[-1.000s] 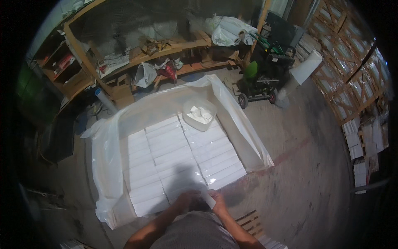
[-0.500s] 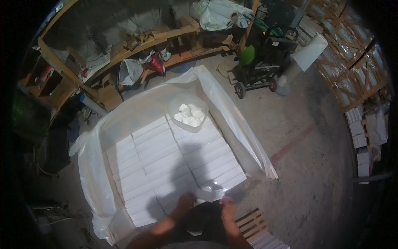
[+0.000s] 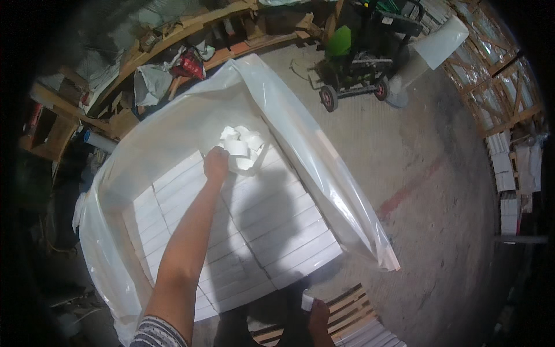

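Conc. flr | tub at L hand | wht pc in R hand

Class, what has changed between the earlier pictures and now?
The left hand parted from the right hand and reached forward to the translucent container; its grip there is unclear. The right hand still holds a white piece. The container stays on the white packs.

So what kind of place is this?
It looks like a warehouse or workshop. You can see a wooden pallet, a cart with wheels and a rough wooden shelf at the back.
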Available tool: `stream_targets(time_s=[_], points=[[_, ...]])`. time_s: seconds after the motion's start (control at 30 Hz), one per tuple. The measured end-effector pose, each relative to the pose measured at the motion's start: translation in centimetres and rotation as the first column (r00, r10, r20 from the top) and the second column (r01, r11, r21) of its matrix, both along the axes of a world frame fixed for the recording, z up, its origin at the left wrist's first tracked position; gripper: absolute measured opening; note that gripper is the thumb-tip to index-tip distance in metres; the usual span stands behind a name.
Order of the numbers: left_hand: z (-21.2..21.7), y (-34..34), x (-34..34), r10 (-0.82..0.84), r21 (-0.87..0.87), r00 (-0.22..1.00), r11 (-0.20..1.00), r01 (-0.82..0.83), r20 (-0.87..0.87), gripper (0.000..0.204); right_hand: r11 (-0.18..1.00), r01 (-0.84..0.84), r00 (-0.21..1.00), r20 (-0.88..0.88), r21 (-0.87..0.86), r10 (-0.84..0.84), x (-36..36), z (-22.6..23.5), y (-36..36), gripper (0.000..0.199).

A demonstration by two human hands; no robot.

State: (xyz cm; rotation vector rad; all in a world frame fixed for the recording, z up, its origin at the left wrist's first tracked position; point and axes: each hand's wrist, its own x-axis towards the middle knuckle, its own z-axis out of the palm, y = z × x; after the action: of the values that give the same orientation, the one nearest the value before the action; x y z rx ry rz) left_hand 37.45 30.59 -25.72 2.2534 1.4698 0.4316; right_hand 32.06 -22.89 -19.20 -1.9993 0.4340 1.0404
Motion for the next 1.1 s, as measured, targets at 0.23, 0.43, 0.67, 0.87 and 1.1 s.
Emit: stream_targets(time_s=[0.23, 0.43, 0.67, 0.87, 1.1], points=[[-2.1, -1.8, -0.4, -0.197, -0.018, 0.946, 0.980, 0.199, -0.257, 0.020, 0.987, -0.135, 0.981, 0.130, -0.088, 0.146, -1.6, -3.3, -1.6, 0.021], [-0.9, -7.1, -6.3, -0.246, -0.074, 0.900, 0.969, 0.235, -0.360, 0.024, 0.996, 0.043, 0.999, 0.021, 0.079, -0.045, 0.5, -2.6, 1.1, 0.016], [6.1, -20.6, -11.5, -0.165, -0.051, 0.971, 0.983, 0.176, 0.171, 0.016, 0.960, -0.242, 0.888, 0.432, 0.142, 0.160, -0.8, -5.8, 3.7, 0.015], [1.4, -31.3, -15.7, -0.167, -0.742, 0.984, 0.667, 0.066, -0.063, 0.045, 0.899, -0.432, 0.742, 0.538, -0.072, 0.400, -1.8, -6.5, 7.5, 0.017], [-5.1, -35.6, -19.4, -0.108, -0.792, 0.992, 0.611, 0.011, -0.070, 0.045, 0.976, -0.170, 0.938, 0.324, 0.136, 0.118, -2.0, -10.3, 9.4, 0.014]])
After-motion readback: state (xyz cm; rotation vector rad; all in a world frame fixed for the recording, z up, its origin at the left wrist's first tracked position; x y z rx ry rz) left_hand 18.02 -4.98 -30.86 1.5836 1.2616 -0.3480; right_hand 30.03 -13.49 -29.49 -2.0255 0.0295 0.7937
